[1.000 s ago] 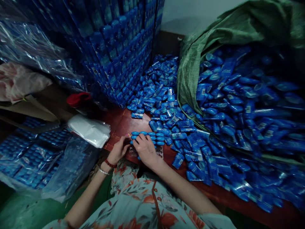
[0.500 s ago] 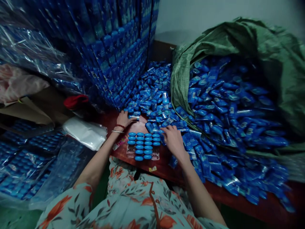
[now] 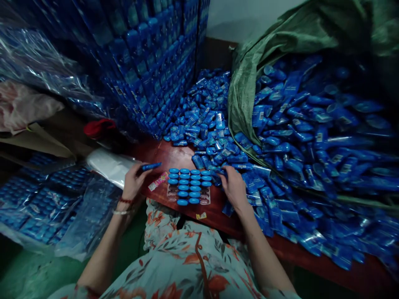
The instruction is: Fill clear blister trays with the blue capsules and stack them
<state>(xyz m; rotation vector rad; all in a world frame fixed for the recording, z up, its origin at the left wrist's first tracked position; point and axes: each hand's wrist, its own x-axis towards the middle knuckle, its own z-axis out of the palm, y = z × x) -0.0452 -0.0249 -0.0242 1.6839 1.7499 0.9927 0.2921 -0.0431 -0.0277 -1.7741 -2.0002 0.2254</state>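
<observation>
Between thumb and fingers, my left hand (image 3: 134, 181) pinches a small blue packet (image 3: 151, 166) over the table's left side. My right hand (image 3: 235, 185) is closed at the fingertips on another blue packet (image 3: 217, 170), partly hidden and blurred, beside the pile. Between the hands, bright blue oval-topped pieces (image 3: 189, 182) stand in tidy rows, the two middle columns longer than the outer ones. Under them shows a patterned reddish sheet (image 3: 205, 198). Behind lies a heap of loose blue packets (image 3: 215, 137), some with barcodes.
A green woven sack (image 3: 246, 95) spills packets on the right. Tall stacks of blue packets (image 3: 140, 70) rise back left. Clear plastic bags (image 3: 109, 166), a red item (image 3: 99, 128) and bagged blue rows (image 3: 34, 199) lie left. Small wrappers lie on the red table (image 3: 152, 151).
My left hand has come back from the heap toward the lower left, carrying a blue packet. My right hand has shifted slightly right and down. The view has tilted slightly.
</observation>
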